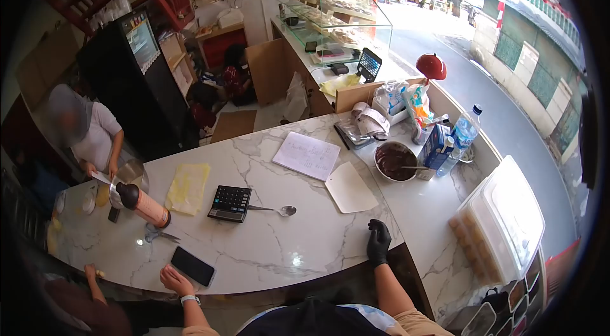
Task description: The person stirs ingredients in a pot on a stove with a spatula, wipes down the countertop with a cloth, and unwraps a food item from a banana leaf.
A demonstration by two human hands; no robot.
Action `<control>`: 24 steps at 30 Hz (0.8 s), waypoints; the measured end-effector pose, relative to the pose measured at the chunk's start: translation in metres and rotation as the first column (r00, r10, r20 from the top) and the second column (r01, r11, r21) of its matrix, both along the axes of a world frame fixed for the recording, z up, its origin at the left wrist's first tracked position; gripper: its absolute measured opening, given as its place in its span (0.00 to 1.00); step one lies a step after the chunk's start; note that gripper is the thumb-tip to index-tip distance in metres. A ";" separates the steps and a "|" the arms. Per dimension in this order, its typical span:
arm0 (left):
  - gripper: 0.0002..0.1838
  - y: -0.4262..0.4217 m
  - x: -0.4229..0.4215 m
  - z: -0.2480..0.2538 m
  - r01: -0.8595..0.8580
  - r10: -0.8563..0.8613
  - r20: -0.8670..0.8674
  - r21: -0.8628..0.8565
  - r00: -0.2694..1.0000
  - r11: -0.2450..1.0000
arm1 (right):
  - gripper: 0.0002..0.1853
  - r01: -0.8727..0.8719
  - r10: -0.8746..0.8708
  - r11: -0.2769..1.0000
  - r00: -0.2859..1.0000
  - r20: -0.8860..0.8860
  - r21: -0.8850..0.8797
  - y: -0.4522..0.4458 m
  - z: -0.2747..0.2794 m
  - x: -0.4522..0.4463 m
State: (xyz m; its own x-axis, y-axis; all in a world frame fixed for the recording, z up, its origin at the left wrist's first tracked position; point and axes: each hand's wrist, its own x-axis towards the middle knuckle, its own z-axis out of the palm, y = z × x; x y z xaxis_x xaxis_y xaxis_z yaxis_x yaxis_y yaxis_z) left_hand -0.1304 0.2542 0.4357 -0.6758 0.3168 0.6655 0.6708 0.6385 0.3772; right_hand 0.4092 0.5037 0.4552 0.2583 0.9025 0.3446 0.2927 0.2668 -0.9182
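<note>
Phone lies flat on the near left part of the desk, screen upward, probably for easy reading. Left grip, bare and half open, is just beside it, holding nothing visible; whether they touch, I cannot tell. Right grip, black-gloved, loosely open, rests at the near edge, perhaps for support, with nothing seen inside.

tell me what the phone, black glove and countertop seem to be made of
Phone: probably glass-fronted; its dark face looks flat and smooth. Black glove: likely thin rubber, nitrile or latex, with a low sheen; it fits closely. Countertop: polished, white with grey veins and a bright glare spot; perhaps marble, perhaps an imitation.
</note>
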 end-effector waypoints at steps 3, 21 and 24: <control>0.20 0.000 0.000 0.000 0.029 -0.028 -0.033 0.040 0.999 0.999 | 0.14 -0.001 0.001 1.000 1.000 0.005 0.001 -0.001 0.002 -0.001; 0.27 -0.137 0.134 -0.113 -0.326 0.787 0.326 -0.777 0.524 0.539 | 0.13 -0.041 0.041 0.999 0.999 0.010 0.008 -0.001 -0.001 0.002; 0.28 -0.137 0.180 -0.141 0.396 0.686 0.491 -0.865 0.537 0.309 | 0.13 -0.050 0.050 0.999 0.999 -0.020 0.002 -0.001 -0.002 0.000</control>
State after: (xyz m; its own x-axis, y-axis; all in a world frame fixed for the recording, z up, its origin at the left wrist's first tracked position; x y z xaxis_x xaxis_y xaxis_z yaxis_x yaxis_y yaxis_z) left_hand 0.0497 0.1174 0.2949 -0.7330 0.0726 -0.6763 0.3318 0.9062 -0.2623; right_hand 0.4091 0.5026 0.4533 0.2195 0.9140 0.3411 0.2602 0.2821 -0.9234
